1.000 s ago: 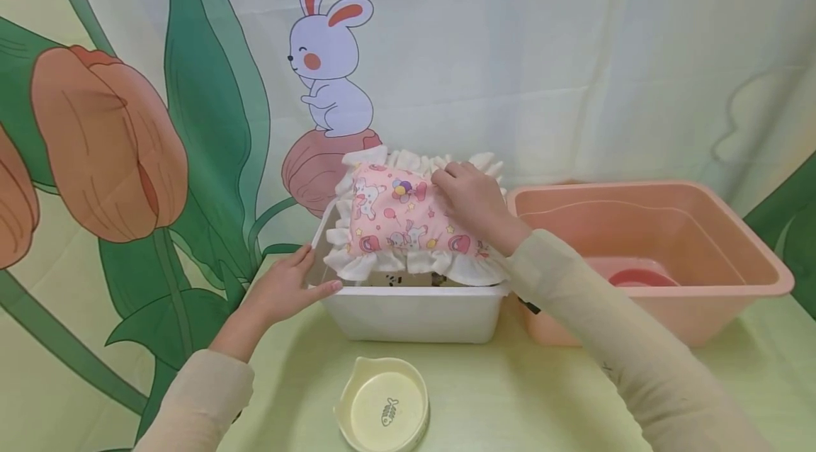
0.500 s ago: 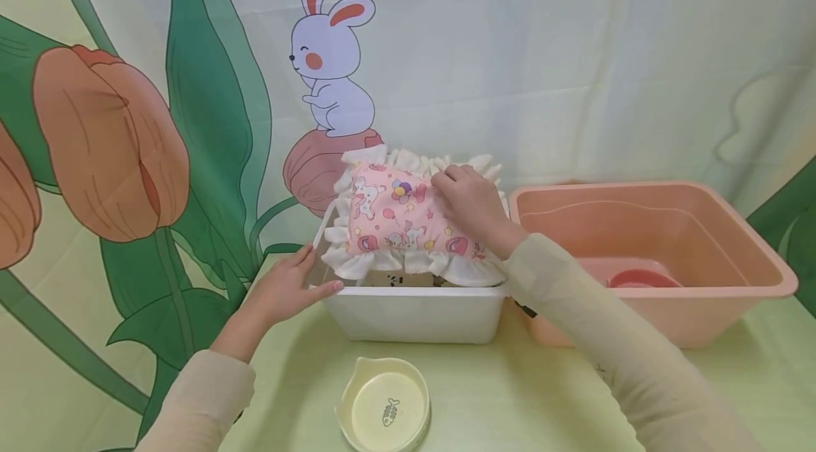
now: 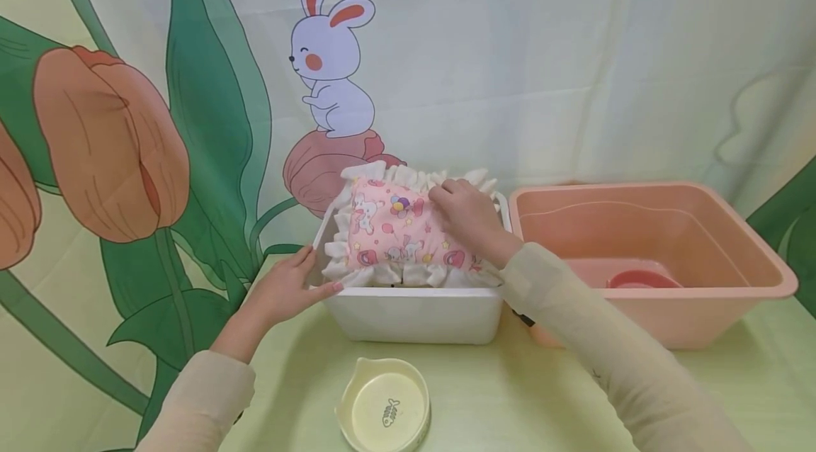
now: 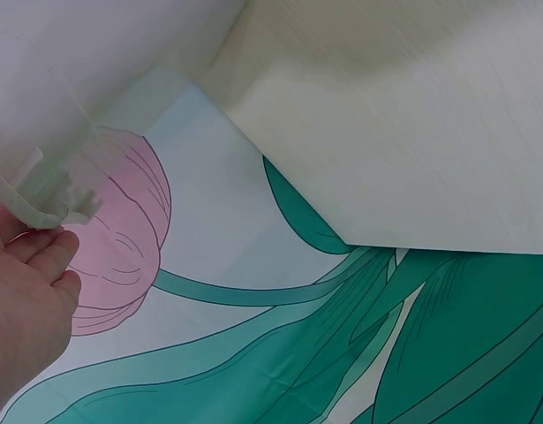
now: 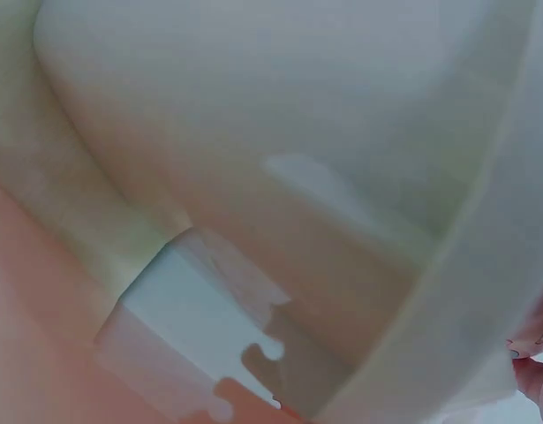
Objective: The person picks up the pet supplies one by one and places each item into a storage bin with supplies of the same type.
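A pink pillow (image 3: 392,232) with a white ruffled edge and a rabbit print lies in the white plastic bin (image 3: 414,317) in the head view. My right hand (image 3: 468,218) grips its upper right part, fingers bunching the cloth. In the right wrist view only a sliver of that hand (image 5: 538,389) shows at the right edge, past the bin's wall. My left hand (image 3: 280,289) holds the bin's front left corner, its thumb at the front rim. The left wrist view shows those fingers (image 4: 50,256) curled at the rim. What lies beneath the pillow is mostly hidden.
A larger pink bin (image 3: 637,317) stands right of the white one, with a red round thing (image 3: 644,279) inside. In front sits a cream bowl (image 3: 385,406) with a fish-bone drawing. A printed curtain (image 3: 446,69) hangs behind the light green table (image 3: 510,395).
The pillow has sunk lower into the white bin, its front ruffle now dropping behind the front rim. My right hand has come down with it. The left hand stays put.
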A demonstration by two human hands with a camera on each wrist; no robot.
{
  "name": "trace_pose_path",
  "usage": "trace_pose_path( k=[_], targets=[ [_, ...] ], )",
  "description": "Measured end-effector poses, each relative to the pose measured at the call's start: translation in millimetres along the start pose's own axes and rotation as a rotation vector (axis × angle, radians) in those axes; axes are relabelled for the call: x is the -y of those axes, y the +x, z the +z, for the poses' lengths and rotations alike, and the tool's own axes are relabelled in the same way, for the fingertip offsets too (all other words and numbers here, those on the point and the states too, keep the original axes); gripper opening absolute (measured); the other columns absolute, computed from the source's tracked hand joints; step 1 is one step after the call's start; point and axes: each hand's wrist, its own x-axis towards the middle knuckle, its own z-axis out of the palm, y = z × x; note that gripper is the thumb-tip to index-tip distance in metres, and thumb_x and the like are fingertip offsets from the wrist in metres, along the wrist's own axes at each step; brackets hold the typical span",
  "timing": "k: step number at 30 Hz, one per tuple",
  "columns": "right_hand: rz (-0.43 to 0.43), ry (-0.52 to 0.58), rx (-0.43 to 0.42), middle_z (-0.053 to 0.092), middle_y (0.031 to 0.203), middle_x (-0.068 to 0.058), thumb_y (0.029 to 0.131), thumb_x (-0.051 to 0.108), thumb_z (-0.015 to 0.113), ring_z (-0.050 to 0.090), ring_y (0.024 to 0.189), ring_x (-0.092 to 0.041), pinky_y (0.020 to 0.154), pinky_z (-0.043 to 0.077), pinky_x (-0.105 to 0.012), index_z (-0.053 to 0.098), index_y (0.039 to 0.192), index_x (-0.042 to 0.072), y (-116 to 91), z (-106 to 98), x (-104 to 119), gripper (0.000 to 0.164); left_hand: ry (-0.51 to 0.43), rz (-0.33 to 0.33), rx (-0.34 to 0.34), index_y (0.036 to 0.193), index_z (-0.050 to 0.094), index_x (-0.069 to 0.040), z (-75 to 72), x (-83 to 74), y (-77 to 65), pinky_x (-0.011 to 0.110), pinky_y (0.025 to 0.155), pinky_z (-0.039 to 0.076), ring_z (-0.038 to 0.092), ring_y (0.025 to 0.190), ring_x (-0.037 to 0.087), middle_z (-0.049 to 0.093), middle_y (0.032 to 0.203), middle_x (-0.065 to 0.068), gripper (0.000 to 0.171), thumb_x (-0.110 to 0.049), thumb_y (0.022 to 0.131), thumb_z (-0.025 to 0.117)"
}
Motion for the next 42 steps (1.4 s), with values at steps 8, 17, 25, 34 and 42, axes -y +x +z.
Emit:
trace_pose_path(
  k=[8, 17, 25, 34, 42],
  targets=[
    [0.031, 0.054, 0.053, 0.061, 0.090, -0.003, 0.087, 0.013, 0.055, 0.054, 0.081, -0.019, 0.070, 0.049, -0.028, 0.062, 0.095, 0.013, -4, 4, 0, 0.011, -0.002, 0.006, -0.012, 0.139, 0.026, -0.004, 1.0, 0.6, -1.1, 0.055, 0.095, 0.034, 0.031, 0.125, 0.042, 0.026, 0.142, 0.021, 0.086, -0.063, 0.079, 0.045],
    [0.041, 0.074, 0.112, 0.060, 0.087, -0.003, 0.086, 0.011, 0.056, 0.050, 0.077, -0.017, 0.065, 0.046, -0.025, 0.062, 0.096, 0.014, -5, 7, 0, 0.012, 0.000, 0.013, -0.014, 0.138, 0.026, 0.000, -0.5, -0.5, -2.0, 0.054, 0.095, 0.034, 0.032, 0.125, 0.042, 0.026, 0.142, 0.022, 0.086, -0.061, 0.080, 0.045],
    [0.081, 0.097, 0.184, 0.054, 0.080, 0.000, 0.087, 0.011, 0.054, 0.045, 0.073, -0.015, 0.060, 0.041, -0.022, 0.060, 0.094, 0.016, -8, 12, 2, 0.010, -0.001, 0.007, -0.013, 0.138, 0.025, -0.002, -0.6, -1.1, -1.7, 0.055, 0.094, 0.035, 0.033, 0.124, 0.043, 0.026, 0.142, 0.022, 0.087, -0.062, 0.080, 0.045],
    [0.099, 0.132, 0.213, 0.056, 0.081, 0.000, 0.086, 0.010, 0.055, 0.046, 0.073, -0.015, 0.060, 0.041, -0.022, 0.061, 0.094, 0.015, -10, 18, 2, 0.012, -0.001, 0.002, -0.011, 0.139, 0.024, -0.002, 0.5, -0.2, -0.4, 0.055, 0.094, 0.035, 0.031, 0.125, 0.042, 0.024, 0.143, 0.020, 0.089, -0.065, 0.079, 0.044],
    [0.186, 0.206, 0.302, 0.054, 0.083, 0.002, 0.087, 0.016, 0.054, 0.046, 0.076, -0.014, 0.063, 0.041, -0.022, 0.060, 0.098, 0.018, -12, 23, 2, 0.012, -0.002, 0.007, -0.007, 0.138, 0.025, 0.000, 0.2, -0.8, -0.7, 0.054, 0.095, 0.034, 0.031, 0.126, 0.040, 0.024, 0.143, 0.020, 0.090, -0.065, 0.079, 0.044]
  ],
)
